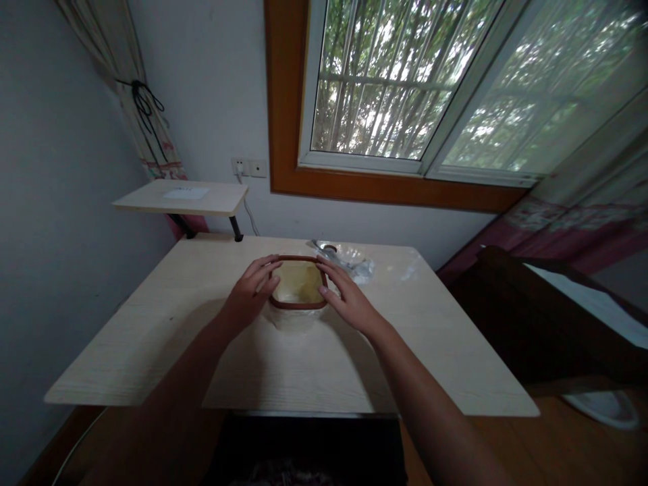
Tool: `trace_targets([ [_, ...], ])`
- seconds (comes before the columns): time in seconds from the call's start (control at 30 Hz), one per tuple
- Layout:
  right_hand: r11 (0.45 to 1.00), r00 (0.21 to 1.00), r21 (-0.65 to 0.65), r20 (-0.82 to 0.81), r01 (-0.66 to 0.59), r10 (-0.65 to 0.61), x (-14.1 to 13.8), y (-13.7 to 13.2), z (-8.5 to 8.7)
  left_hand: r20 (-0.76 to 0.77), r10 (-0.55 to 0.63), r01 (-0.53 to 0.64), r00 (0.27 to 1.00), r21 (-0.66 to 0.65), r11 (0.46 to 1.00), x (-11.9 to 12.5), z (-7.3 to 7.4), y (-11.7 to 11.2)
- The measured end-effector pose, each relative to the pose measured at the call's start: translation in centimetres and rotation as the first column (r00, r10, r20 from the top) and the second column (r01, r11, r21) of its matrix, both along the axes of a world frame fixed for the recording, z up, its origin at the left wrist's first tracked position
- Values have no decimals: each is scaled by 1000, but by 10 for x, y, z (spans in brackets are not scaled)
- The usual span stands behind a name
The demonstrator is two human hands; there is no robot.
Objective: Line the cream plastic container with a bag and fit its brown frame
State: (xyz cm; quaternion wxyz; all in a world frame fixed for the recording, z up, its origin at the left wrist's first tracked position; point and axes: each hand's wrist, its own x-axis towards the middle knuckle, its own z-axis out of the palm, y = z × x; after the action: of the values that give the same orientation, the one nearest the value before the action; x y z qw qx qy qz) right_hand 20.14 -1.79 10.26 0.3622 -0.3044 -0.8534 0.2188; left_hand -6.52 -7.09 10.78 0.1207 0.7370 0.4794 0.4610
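A rounded-rectangular container (296, 282) with a brown rim and a pale yellowish inside stands near the middle of the table, its opening facing me. Thin clear plastic shows below the front of its rim; I cannot tell whether that is a liner bag or the container's own wall. My left hand (250, 289) grips the rim's left side, fingers at the far corner and thumb lower down. On the opposite side, my right hand (349, 293) holds the rim in the same way. Just behind lies crumpled clear plastic wrap (357, 262).
A small raised shelf (182, 196) on black legs stands at the table's (152, 351) back left, with a white paper on it. A wall socket (248, 167) with a plugged cord is behind. To the right is a dark piece of furniture (531, 324) below the window.
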Motion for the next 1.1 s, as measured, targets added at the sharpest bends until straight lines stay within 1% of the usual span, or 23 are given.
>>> trace_targets([
  [0.07,1000,1000,1,4,3,-3,0,0,-1,46,9,-7,999,-48,999,0,-8,5],
  [0.13,1000,1000,-2,4,4,-4,0,0,-2,76,6,0,997,-73,997,1,-14,8],
  [0.33,1000,1000,-19,-5,8,-9,0,-1,-2,154,25,-8,988,-107,994,7,-20,6],
  [0.5,1000,1000,-29,-12,-10,9,0,-1,-2,162,31,-13,986,-115,993,8,-27,4],
  [0.73,998,997,-50,-70,-27,24,-2,-4,-6,178,30,-6,984,-134,991,9,-29,2],
  [0.93,996,991,-79,-132,-29,19,-6,-7,-12,231,28,6,973,-148,989,12,-31,3],
  [1.1,993,994,-114,-108,-32,20,-4,-8,-9,226,29,7,974,-157,988,11,-32,3],
])
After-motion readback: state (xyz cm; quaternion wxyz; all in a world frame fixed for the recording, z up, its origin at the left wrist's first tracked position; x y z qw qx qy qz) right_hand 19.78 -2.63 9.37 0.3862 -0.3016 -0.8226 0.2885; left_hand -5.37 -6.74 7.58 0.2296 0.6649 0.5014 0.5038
